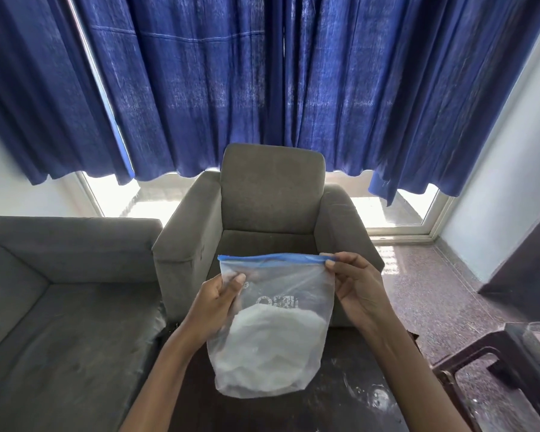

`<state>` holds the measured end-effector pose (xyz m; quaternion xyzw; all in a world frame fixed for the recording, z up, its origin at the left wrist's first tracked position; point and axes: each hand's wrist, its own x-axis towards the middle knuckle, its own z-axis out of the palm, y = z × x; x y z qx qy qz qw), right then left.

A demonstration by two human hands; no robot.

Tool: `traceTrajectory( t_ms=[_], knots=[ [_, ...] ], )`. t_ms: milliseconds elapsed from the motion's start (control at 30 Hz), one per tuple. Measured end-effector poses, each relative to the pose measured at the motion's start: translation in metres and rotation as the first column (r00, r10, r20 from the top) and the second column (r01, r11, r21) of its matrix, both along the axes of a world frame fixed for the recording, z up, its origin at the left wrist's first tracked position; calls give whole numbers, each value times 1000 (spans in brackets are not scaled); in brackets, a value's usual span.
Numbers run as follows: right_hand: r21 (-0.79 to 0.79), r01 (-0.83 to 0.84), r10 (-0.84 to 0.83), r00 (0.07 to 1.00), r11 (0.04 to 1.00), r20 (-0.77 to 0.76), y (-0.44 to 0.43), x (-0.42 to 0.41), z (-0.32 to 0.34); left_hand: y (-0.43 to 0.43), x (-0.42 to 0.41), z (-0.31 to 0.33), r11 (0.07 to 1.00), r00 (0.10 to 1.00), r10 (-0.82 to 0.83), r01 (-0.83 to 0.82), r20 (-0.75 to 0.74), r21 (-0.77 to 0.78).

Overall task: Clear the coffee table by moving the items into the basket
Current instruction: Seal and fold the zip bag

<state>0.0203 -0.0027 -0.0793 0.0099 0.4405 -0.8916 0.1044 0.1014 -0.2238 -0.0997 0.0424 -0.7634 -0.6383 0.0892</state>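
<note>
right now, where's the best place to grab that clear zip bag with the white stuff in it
By the blue zip strip on top, pinched from either end. The zip bag is limp film with the white contents sagging low, so it hangs upright from that likely stiffer edge. The right hand pinches its right end; the left hand holds the left side lower.

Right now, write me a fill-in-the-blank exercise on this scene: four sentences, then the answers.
1. The zip strip of the plastic bag is ____.
2. The right hand pinches the bag's top ____ corner.
3. The left hand grips the bag's ____ edge.
4. The armchair behind it is ____.
Missing words: blue; right; left; grey.
</note>
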Motion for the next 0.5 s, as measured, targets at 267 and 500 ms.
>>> traceTrajectory(
  t_ms=[267, 500],
  knots=[
    [-30, -431, 431, 897, 902, 95, 4, 15, -22, 4, -16, 4, 985, 988, 124, -112, -88, 129],
    [188, -237, 236, 971, 953, 25, 0, 27, -25, 9, -15, 5, 948, 981, 195, -191, 9, 256]
  ],
)
